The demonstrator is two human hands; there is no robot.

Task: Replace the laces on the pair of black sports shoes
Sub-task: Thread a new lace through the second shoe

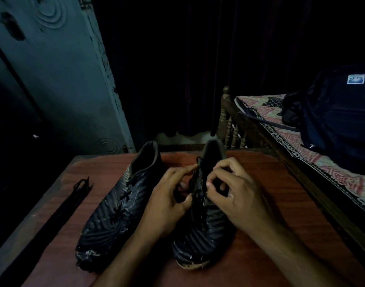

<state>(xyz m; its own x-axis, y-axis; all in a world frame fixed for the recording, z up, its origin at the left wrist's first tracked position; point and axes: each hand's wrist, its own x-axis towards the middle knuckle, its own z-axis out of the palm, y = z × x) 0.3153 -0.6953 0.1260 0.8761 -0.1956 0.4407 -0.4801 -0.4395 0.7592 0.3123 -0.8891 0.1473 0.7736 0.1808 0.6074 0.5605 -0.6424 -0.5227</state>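
Two black sports shoes stand side by side on a reddish wooden table, toes toward me. The left shoe is laced and nobody touches it. Both my hands work at the lacing of the right shoe. My left hand pinches a black lace near the upper eyelets with finger and thumb. My right hand has its fingers curled over the tongue and pinches the lace there. A bundle of black laces lies stretched out along the table's left side.
A wooden bed frame with a patterned sheet stands to the right, with a dark backpack on it. A teal door is at the back left. The room behind is very dark.
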